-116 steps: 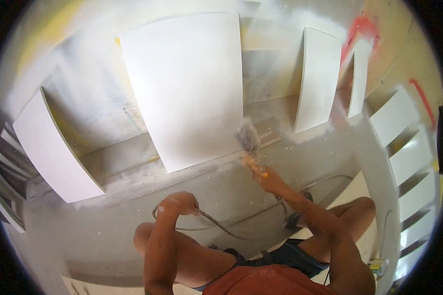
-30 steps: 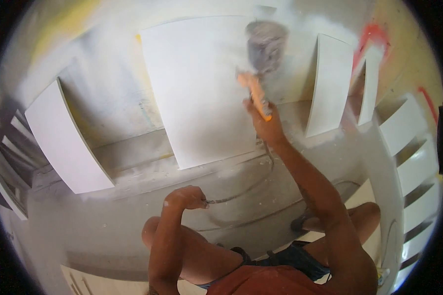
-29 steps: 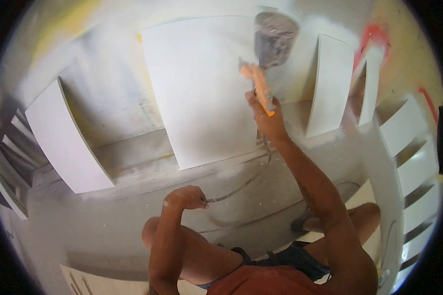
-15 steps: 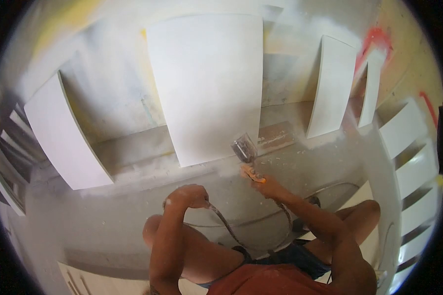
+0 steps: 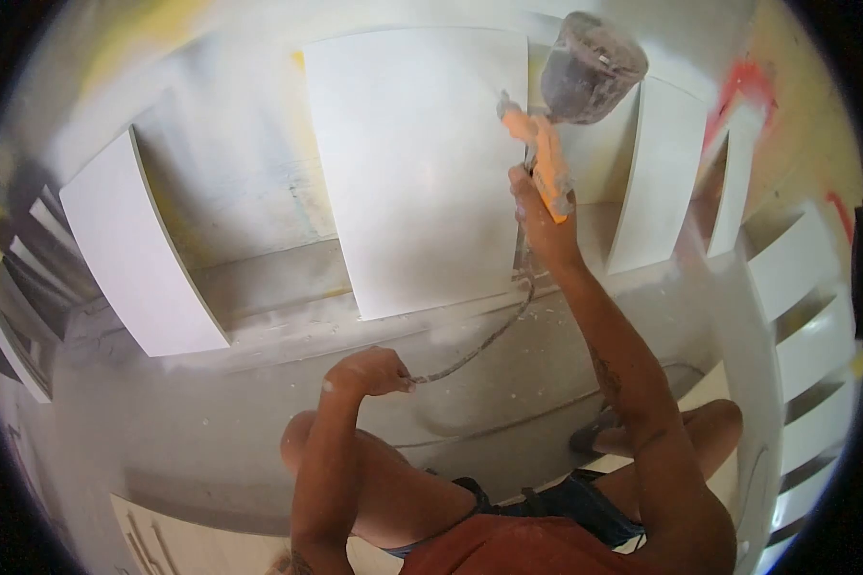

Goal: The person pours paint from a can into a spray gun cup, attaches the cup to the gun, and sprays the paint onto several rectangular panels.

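My right hand (image 5: 545, 213) is wrapped round the handle of an orange spray gun (image 5: 545, 158), raised in front of the large white panel (image 5: 422, 172) near its right edge. A dusty, see-through paint cup (image 5: 593, 72) sits on top of the gun, tilted to the right. The gun's nozzle points left, toward the panel's upper part. From the gun's handle an air hose (image 5: 484, 340) curves down to my left hand (image 5: 369, 372), which is closed round it above my left knee. The large panel leans against the paint-marked wall.
A narrower white panel (image 5: 139, 249) leans at left, and two more, a white board (image 5: 654, 182) and a thin strip (image 5: 732, 182), lean at right. Several white pieces (image 5: 815, 350) line the right side. Hose (image 5: 508, 426) also lies across the grey floor (image 5: 259, 412).
My right hand has lifted the spray gun up and to the right, from low by the panel's bottom to its upper right side. The hose has stretched upward; my left hand stays nearly in place.
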`<state>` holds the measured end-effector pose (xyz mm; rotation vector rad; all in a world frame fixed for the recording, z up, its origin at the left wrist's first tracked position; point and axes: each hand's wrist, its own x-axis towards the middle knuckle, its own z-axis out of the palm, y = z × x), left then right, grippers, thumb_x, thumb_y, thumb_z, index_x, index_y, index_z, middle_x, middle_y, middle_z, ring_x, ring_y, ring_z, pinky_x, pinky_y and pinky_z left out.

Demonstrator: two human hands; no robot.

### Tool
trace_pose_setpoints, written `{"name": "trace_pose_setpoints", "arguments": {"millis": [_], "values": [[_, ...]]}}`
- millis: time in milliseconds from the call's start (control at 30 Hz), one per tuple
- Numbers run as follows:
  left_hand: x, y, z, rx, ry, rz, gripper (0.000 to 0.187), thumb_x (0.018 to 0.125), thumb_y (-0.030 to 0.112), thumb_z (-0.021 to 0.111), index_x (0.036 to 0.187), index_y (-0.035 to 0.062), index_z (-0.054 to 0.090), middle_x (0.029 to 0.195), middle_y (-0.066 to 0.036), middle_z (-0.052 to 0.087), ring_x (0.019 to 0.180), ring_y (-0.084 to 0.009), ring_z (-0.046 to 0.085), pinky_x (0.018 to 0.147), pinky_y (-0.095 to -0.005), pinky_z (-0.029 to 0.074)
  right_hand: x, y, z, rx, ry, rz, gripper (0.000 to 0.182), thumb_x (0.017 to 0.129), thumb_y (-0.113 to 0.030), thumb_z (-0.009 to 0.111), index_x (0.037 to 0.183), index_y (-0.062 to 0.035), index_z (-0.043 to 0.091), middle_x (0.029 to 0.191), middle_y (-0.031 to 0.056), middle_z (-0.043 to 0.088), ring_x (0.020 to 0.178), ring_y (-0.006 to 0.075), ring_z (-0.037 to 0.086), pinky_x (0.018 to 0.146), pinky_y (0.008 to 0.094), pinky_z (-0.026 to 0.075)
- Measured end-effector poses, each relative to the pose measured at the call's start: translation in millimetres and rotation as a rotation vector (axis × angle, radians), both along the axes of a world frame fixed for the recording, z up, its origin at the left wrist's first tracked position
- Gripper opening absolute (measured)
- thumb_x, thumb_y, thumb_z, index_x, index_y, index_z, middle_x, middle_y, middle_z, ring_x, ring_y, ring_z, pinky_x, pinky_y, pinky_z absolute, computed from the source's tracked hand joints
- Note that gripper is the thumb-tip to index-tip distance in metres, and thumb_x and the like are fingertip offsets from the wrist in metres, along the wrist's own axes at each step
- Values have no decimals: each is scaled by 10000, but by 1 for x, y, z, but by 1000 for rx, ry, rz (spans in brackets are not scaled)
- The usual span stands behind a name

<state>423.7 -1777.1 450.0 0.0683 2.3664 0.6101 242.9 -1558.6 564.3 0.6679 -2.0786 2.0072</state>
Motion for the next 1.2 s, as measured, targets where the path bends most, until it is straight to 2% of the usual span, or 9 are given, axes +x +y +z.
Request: {"name": "trace_pose_setpoints", "arguments": {"millis": [300,367,433,467,500,533,733,1067,1200], "values": [[-4,1,-16,-78,-43,-190,375,811,435,718,1085,180,746,1054,-104,715,1048,-308,643,908,-423,505,73,80,-208,930,-44,150,569,932,-460,604,1222,28,578,1112,262,638,1046,381,612,914,464,476],[-3,6,-15,-72,-48,-208,376,816,444,711,1082,179,745,1059,-102,717,1045,-314,647,912,-437,502,95,74,-179,980,-801,206,582,929,-470,604,1239,22,570,1146,276,624,1065,376,608,931,467,468],[0,7,-12,-66,-50,-219,378,822,453,704,1078,178,745,1065,-100,718,1041,-321,651,915,-452,499,52,82,-261,1167,-223,143,554,932,-456,608,1213,21,586,1079,254,642,997,344,627,883,451,486],[1,7,-9,-49,-48,-204,374,825,447,701,1080,177,745,1064,-105,718,1038,-324,652,914,-454,500,53,65,-238,1288,369,69,527,935,-442,613,1187,20,602,1012,231,659,930,311,646,836,435,503],[3,8,-7,-33,-47,-189,369,827,440,698,1082,177,745,1063,-109,718,1035,-328,652,912,-457,500,37,74,-198,1287,369,70,527,935,-442,613,1187,20,602,1012,231,659,930,311,646,836,435,503],[3,8,-8,-34,-47,-188,369,827,440,698,1082,177,745,1063,-109,718,1035,-328,652,912,-457,500,54,28,-103,747,-314,28,433,949,-392,622,1092,16,633,855,157,662,773,232,634,720,391,513],[2,-1,-12,17,-49,-90,409,854,455,674,1124,153,728,1084,-125,712,1057,-344,644,943,-465,494,10,-30,14,205,-71,-28,280,928,-342,680,939,-74,598,710,-46,500,583,40,432,502,236,361],[2,-5,-14,-90,-92,-100,487,803,519,717,1105,138,738,1116,-114,702,1079,-319,636,916,-439,501,64,32,-155,509,136,141,338,950,-320,620,1080,-9,636,816,101,630,750,199,596,683,376,495],[-2,0,-7,-48,-126,-182,517,771,550,733,1071,128,749,1091,-115,711,1065,-329,642,908,-439,507,104,50,-154,869,-594,257,382,935,-339,623,1071,18,638,874,191,667,797,286,643,720,437,505]]}}
